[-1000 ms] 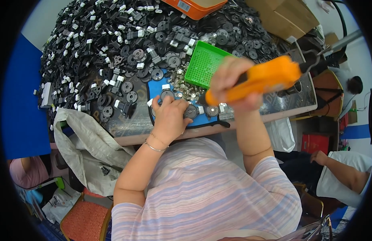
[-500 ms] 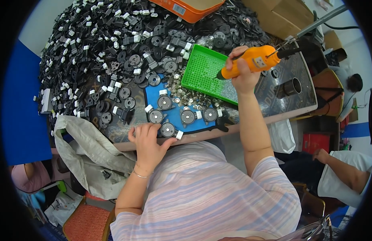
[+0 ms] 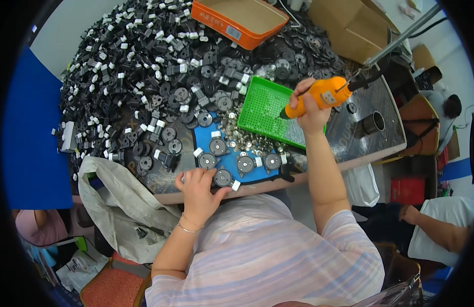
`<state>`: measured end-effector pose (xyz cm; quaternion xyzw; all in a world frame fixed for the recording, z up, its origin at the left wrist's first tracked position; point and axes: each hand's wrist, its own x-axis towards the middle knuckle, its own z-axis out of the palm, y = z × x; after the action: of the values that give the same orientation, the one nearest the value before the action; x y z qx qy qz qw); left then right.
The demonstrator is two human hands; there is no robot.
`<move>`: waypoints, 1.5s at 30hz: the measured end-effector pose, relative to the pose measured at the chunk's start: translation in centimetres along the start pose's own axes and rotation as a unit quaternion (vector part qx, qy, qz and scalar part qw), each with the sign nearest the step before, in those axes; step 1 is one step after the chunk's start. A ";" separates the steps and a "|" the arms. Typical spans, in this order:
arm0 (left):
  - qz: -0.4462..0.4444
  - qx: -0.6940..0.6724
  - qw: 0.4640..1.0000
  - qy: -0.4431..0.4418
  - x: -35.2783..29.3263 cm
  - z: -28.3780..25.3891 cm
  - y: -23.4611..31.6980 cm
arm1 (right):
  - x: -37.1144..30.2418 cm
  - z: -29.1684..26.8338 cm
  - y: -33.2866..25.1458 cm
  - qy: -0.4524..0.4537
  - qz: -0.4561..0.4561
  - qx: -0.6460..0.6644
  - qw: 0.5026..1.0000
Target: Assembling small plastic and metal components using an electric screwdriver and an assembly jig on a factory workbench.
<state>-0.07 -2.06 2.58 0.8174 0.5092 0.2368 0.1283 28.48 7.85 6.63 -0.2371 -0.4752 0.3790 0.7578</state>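
My right hand [image 3: 312, 110] is wrapped round an orange electric screwdriver [image 3: 326, 95]. Its dark tip points down and left over a green perforated tray [image 3: 251, 122] that holds many small shiny pieces. My left hand [image 3: 197, 188] rests at the table's front edge, thumb and fingertips on either side of a black round part with a white tab [image 3: 222, 177]. Several similar parts, among them one black disc part [image 3: 217, 147], lie just beyond on a blue mat [image 3: 232, 163]. Small metal pieces [image 3: 242, 140] are heaped between mat and tray.
A big pile of black and white parts [image 3: 140, 66] covers the table's left and back. An orange box [image 3: 221, 25] and a cardboard box [image 3: 349, 28] stand behind. A metal cylinder [image 3: 372, 123] is at right, a grey cloth [image 3: 109, 204] at left front. Other people sit either side.
The view has shifted, so the table appears lower and more of the orange box shows. Both hands keep about the same places: left at the round part, right holding the screwdriver over the tray.
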 end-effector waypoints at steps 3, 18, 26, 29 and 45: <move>0.019 -0.017 1.000 -0.007 0.2 -0.9 0.2 | 0.0 -0.1 -0.1 -0.001 -0.006 -0.002 1.000; 0.084 0.079 0.985 -0.127 29.6 6.0 4.1 | -0.9 -0.9 -0.3 -0.022 -0.004 -0.047 0.999; 0.084 0.242 0.958 -0.131 32.0 8.3 5.3 | -0.8 -0.5 -0.5 -0.063 -0.003 -0.049 0.997; 0.154 0.202 0.964 -0.074 31.9 8.4 4.3 | -0.7 -1.0 -0.5 -0.039 0.001 -0.054 0.998; 0.018 -0.298 0.949 0.105 30.4 6.6 3.0 | 0.5 -1.3 -3.0 0.030 -0.090 -0.027 0.995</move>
<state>16.87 23.94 6.06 0.7216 0.4112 0.4647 0.3071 30.79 6.45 8.49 -0.2248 -0.4815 0.2892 0.7962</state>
